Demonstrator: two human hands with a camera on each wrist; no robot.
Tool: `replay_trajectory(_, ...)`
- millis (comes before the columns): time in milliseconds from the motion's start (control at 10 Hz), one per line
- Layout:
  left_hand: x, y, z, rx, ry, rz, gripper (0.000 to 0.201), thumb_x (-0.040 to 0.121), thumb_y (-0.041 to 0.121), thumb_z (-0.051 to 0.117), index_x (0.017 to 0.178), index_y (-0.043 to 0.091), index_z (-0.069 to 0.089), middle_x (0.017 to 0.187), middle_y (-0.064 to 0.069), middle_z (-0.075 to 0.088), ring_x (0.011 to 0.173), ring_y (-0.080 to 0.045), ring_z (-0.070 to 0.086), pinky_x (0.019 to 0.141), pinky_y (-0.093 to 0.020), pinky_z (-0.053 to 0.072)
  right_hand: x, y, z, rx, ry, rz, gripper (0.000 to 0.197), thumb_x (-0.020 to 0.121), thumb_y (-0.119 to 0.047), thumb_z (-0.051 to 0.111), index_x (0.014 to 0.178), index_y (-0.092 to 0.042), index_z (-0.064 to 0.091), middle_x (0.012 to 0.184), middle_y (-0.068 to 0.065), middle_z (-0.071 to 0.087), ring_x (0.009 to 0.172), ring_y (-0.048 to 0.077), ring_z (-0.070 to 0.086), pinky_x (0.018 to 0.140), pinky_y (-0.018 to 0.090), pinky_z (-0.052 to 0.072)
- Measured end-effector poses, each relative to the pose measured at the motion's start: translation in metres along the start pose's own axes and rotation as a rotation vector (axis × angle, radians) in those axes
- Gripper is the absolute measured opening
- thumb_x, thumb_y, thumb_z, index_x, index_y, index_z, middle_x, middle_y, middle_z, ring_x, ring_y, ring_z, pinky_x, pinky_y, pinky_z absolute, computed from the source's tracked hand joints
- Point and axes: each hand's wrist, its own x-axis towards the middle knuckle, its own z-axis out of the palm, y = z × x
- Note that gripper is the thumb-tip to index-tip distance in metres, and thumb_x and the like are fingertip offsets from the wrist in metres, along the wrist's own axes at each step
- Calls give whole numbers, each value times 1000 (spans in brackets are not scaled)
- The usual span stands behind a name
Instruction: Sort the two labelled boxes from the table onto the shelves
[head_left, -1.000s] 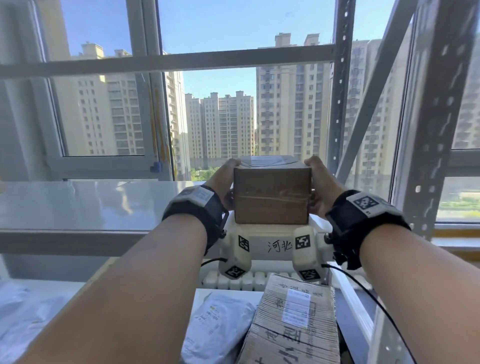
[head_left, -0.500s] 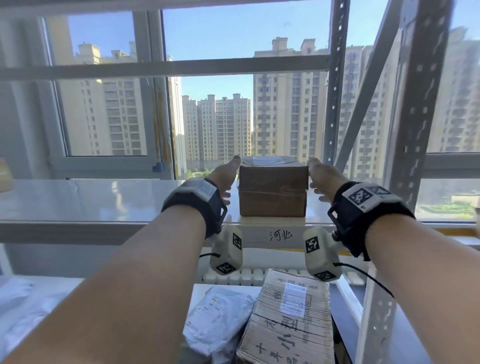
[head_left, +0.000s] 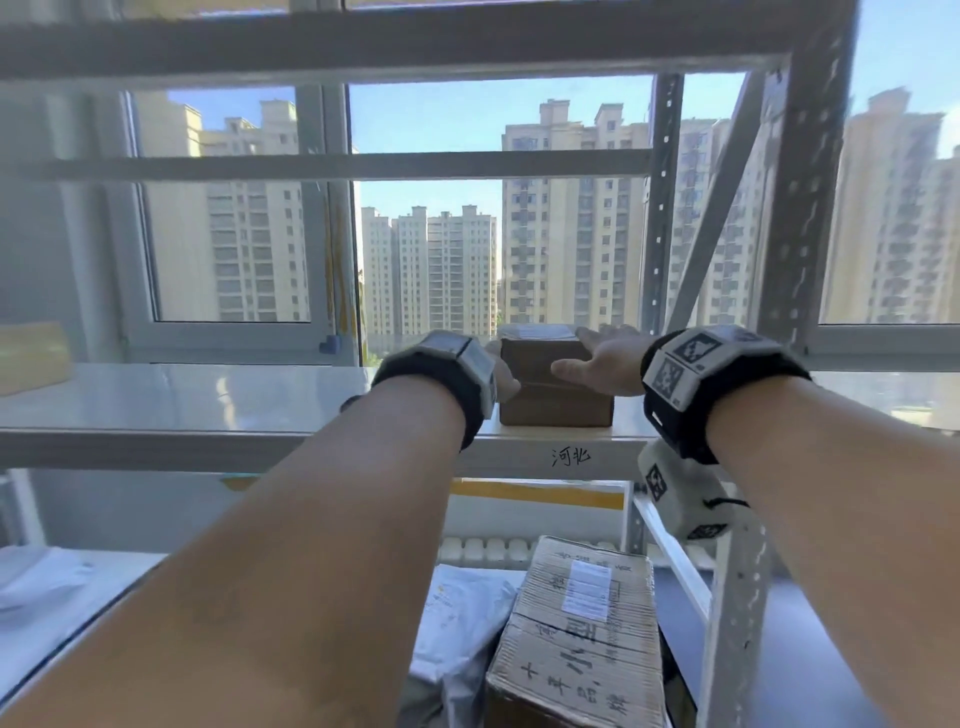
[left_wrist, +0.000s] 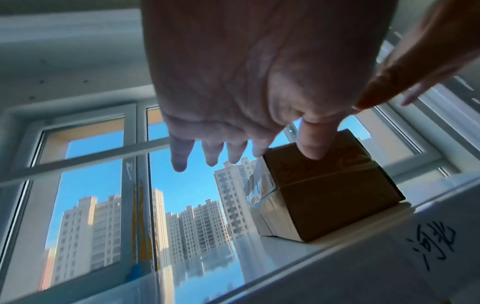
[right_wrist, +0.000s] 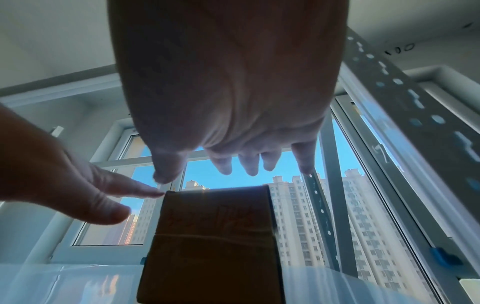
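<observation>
A small brown taped box (head_left: 556, 387) stands on the white shelf (head_left: 208, 395), near its front edge above a handwritten label (head_left: 570, 457). My left hand (head_left: 506, 376) is at the box's left side, mostly hidden behind the wrist device. In the left wrist view its fingers (left_wrist: 215, 156) are spread straight and the thumb (left_wrist: 311, 146) lies against the box (left_wrist: 335, 189). My right hand (head_left: 595, 358) hovers flat over the box's top right, fingers straight. In the right wrist view it (right_wrist: 207, 162) is above the box (right_wrist: 213, 242), apart from it.
On the lower level lie a bigger carton (head_left: 576, 639) with a white label and a grey mailing bag (head_left: 462, 618). A perforated steel upright (head_left: 800, 208) rises just right of my right arm. A yellowish box (head_left: 31, 356) sits at the shelf's far left.
The box, gripped by both hands a second ago, now stands on the shelf. Both hands have let go and straightened their fingers; the right one has risen over the box.
</observation>
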Motion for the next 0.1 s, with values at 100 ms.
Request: replay_trajectory(100, -2, 4, -2, 172, -32, 54, 73, 93, 59, 39, 156, 32, 17, 164, -5, 22, 148, -31, 25, 115, -46, 26, -14, -17, -6, 10, 9, -22, 74, 100, -56, 27, 158, -16, 5, 166, 8, 2, 153, 27, 4, 120, 41, 7)
